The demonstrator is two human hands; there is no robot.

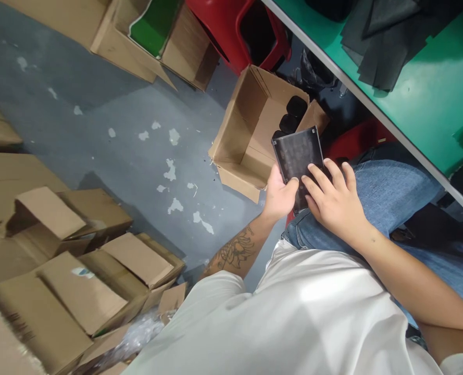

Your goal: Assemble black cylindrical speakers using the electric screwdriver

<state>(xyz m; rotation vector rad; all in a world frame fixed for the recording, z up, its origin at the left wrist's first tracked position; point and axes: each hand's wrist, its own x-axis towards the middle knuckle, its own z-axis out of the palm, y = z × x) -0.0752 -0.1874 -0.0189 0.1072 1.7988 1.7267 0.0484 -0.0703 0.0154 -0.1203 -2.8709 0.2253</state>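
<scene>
A flat black rectangular case (298, 153) with small light spots at its corners is held above my lap. What exactly it is cannot be made out. My left hand (281, 194) grips its left edge, thumb on top and the other fingers hidden beneath. Across its lower right part lies my right hand (335, 200), fingers spread and fingertips touching the surface. Just beyond the case, on the floor, stands an open cardboard box (239, 120) with several black rounded pieces (296, 107) along its right side.
A green-topped table (430, 104) with dark cloth-like sheets (387, 47) fills the upper right. A red stool (231, 31) stands at the top. Other cardboard boxes (102, 255) crowd the lower left, and another box (188, 47) holds something green. Grey floor (137, 172) shows between them.
</scene>
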